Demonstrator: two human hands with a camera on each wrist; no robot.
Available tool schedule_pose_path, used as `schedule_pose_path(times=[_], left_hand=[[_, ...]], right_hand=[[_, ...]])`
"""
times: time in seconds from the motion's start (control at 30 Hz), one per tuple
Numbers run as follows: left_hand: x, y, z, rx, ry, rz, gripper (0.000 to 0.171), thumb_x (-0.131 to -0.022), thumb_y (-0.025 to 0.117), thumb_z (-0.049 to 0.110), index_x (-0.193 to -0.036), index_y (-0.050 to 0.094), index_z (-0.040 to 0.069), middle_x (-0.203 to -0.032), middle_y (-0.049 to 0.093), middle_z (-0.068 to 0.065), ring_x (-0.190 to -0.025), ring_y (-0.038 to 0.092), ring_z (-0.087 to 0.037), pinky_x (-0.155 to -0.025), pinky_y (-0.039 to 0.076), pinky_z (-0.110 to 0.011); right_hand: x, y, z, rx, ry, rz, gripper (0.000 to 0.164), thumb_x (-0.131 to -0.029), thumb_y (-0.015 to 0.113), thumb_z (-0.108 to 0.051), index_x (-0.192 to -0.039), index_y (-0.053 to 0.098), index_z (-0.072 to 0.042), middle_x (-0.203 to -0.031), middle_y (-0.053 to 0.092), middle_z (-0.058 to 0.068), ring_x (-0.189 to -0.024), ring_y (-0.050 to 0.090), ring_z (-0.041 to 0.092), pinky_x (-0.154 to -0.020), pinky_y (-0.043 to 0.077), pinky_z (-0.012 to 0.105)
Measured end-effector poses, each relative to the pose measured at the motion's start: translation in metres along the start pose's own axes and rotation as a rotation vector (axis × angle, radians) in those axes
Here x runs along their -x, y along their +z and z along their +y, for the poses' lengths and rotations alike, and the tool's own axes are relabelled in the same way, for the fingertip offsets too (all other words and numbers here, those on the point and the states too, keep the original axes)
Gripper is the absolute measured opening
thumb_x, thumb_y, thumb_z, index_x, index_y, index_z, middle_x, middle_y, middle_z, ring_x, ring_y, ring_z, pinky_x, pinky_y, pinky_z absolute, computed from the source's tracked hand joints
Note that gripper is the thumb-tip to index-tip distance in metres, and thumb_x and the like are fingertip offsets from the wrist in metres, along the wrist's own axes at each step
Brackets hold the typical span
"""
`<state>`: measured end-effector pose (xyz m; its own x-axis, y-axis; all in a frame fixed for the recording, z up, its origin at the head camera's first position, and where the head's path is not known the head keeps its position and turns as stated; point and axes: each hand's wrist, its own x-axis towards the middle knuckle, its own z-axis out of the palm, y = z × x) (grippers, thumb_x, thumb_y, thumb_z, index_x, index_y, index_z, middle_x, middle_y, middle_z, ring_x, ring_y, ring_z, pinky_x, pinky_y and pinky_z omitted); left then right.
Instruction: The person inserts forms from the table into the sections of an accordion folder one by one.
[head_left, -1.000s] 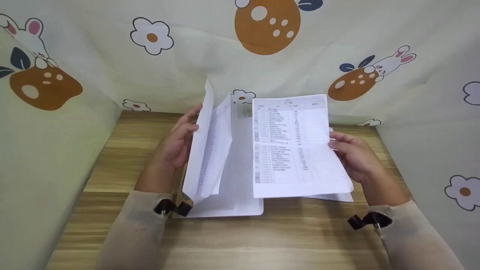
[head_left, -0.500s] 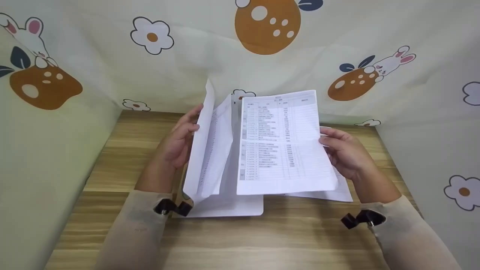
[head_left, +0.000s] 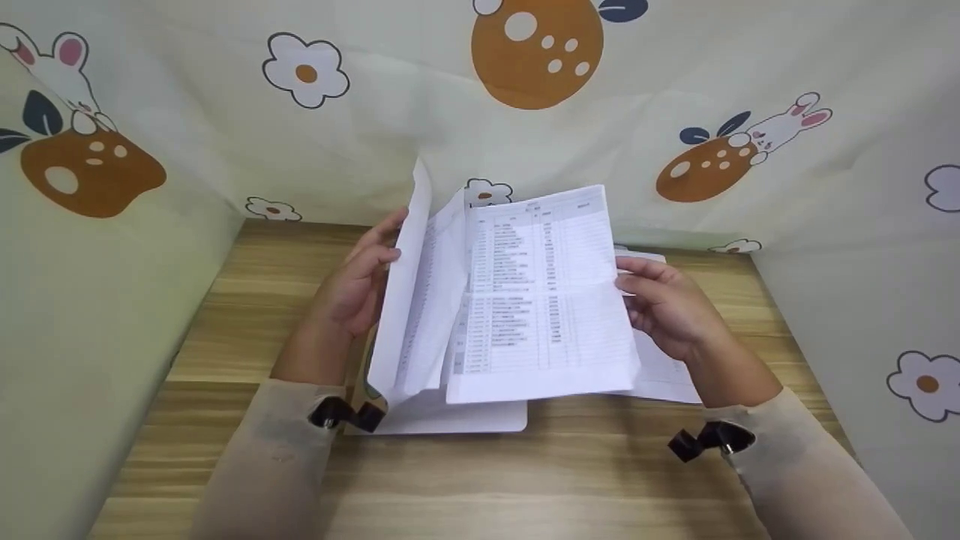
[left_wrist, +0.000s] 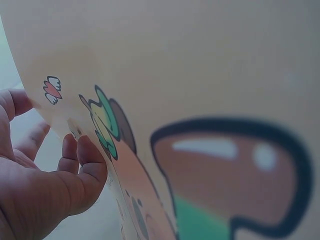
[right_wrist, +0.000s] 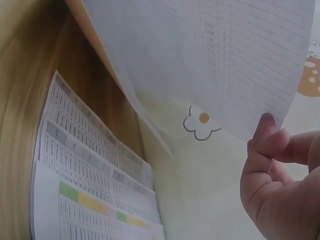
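In the head view an open folder (head_left: 480,417) lies on the table, its white inner side up. My left hand (head_left: 352,289) grips the raised left cover (head_left: 399,292) by its edge. Cartoon pictures decorate that cover's outer face (left_wrist: 200,80) in the left wrist view. A creased printed sheet (head_left: 435,300) leans inside the cover. Between thumb and fingers, my right hand (head_left: 667,315) pinches the right edge of a paper (head_left: 547,360) printed with a table. This paper is held up over the folder, its left edge overlapping the leaning sheet.
Further printed sheets (head_left: 667,375) lie on the wooden table (head_left: 570,480) below my right hand; coloured cells show on those sheets (right_wrist: 90,195) in the right wrist view. A patterned cloth (head_left: 390,90) walls the table at the back and sides.
My right hand has moved left with the printed paper, bringing it over the folder and against the leaning sheet in view. More of the sheets on the table shows. My left hand stays put.
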<state>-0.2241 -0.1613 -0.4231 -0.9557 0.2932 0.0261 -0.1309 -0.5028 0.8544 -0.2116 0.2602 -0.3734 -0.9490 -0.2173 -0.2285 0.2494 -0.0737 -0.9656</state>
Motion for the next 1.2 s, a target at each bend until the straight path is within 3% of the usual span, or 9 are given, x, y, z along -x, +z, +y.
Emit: schedule_pose_path(times=[0.4,0.73,1.2], left_hand=[[-0.002,0.002,-0.002,0.002,0.011,0.001,0.066,-0.103,0.039,0.008,-0.166,0.036,0.025,-0.163,0.037,-0.008,-0.138,0.047,-0.031,-0.101,0.052,-0.036],[-0.003,0.0,-0.003,0.015,0.019,-0.002,0.066,-0.103,0.039,0.006,-0.167,0.035,0.023,-0.162,0.038,-0.01,-0.136,0.05,-0.029,-0.1,0.053,-0.035],[-0.002,0.003,-0.003,-0.009,0.013,0.009,0.065,-0.104,0.04,0.007,-0.167,0.036,0.025,-0.156,0.041,-0.008,-0.137,0.048,-0.031,-0.101,0.052,-0.036]], right_hand=[[-0.006,0.015,0.002,0.0,-0.004,-0.013,0.025,-0.106,0.06,-0.005,-0.125,0.072,-0.014,-0.098,0.08,-0.001,-0.076,0.075,0.011,-0.065,0.059,0.022],[-0.012,0.014,0.002,-0.021,0.008,0.011,0.023,-0.105,0.061,-0.005,-0.122,0.072,-0.016,-0.096,0.08,-0.002,-0.074,0.074,0.01,-0.064,0.058,0.021],[-0.016,0.033,0.011,0.043,0.036,0.018,0.027,-0.105,0.062,-0.008,-0.131,0.067,-0.011,-0.096,0.077,-0.004,-0.072,0.068,0.009,-0.064,0.054,0.021]])
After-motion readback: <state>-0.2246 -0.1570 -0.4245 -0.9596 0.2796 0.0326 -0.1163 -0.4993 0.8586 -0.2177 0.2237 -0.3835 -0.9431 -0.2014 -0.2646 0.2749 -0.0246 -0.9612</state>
